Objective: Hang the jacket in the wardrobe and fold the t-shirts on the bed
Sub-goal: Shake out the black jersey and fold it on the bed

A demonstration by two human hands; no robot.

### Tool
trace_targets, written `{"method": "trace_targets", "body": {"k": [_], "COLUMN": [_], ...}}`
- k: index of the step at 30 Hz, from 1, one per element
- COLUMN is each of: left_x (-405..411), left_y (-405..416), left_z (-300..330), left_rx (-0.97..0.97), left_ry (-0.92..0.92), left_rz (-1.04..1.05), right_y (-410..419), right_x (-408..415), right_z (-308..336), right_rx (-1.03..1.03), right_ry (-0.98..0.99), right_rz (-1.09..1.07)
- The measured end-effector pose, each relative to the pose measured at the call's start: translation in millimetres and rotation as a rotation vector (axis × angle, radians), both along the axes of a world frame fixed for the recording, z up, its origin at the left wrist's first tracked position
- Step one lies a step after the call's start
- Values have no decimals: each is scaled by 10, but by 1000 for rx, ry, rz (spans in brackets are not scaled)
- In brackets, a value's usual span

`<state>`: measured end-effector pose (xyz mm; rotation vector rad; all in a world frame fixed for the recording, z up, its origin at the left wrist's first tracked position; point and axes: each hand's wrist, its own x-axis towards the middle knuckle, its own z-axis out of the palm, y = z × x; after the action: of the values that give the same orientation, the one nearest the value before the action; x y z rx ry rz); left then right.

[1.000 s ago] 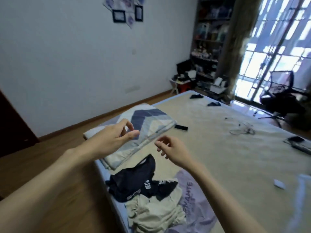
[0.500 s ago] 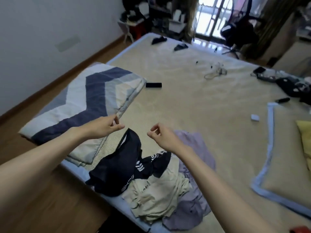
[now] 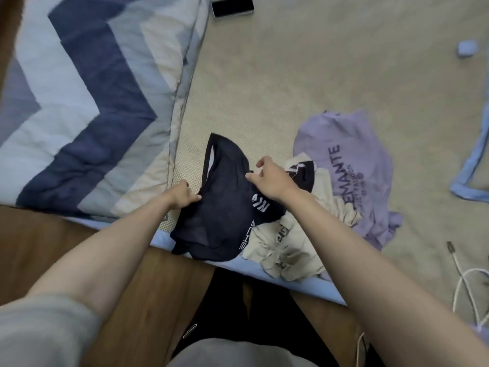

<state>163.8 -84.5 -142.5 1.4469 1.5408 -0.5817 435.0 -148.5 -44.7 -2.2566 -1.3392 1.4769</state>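
Observation:
A crumpled black t-shirt [image 3: 225, 207] with white lettering lies at the near edge of the bed [image 3: 277, 83]. My left hand [image 3: 182, 193] pinches its left edge. My right hand [image 3: 270, 176] grips the fabric on its upper right side. Partly under the black shirt sits a rumpled cream t-shirt [image 3: 291, 250], and a lilac t-shirt [image 3: 344, 165] with dark print lies flat to the right. No jacket or wardrobe is in view.
A folded quilt [image 3: 87, 102] with blue and white zigzags fills the bed's left side. A black phone [image 3: 232, 6] lies at the top, a small pale blue case [image 3: 467, 47] at upper right, white cables [image 3: 465, 284] at lower right. Wooden floor [image 3: 39, 247] lies below.
Both hands, held apart in the air before, have come down onto the black t-shirt and closed on it. The view has tilted down toward the bed's near edge.

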Motion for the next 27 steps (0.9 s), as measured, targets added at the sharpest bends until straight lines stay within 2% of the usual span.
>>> {"method": "trace_targets", "body": {"k": [5,10,13,16,19,23,25,27], "left_x": [-204,-262,-141,-74,25,303,447,551], "left_y": [-323,-359,-208,-25,88,240,293,328], "left_z": [-491,-470,80,740,1375,2388,2920,3426], "left_rx": [-241,-51,-25,-91,-91,12,67,115], "left_ry": [-88,-205,-346,-461,-504,-546,-600,-622], "left_rz": [126,113,197,240,231,87,-14,-87], "right_y": [-256,-377,-305,-160,16,267,350,406], "right_x": [-229,-303,-187,-73,-73,-146,-176,-186], "right_z": [-528,-641,-481,-187,260,1074,1492,1847], "right_rx": [-121,-236,-240,-225,-97,175,235,253], "right_ry": [40,81,59,90,189,390,524,605], "right_rz": [11,92,74,42,83,301,431,470]}}
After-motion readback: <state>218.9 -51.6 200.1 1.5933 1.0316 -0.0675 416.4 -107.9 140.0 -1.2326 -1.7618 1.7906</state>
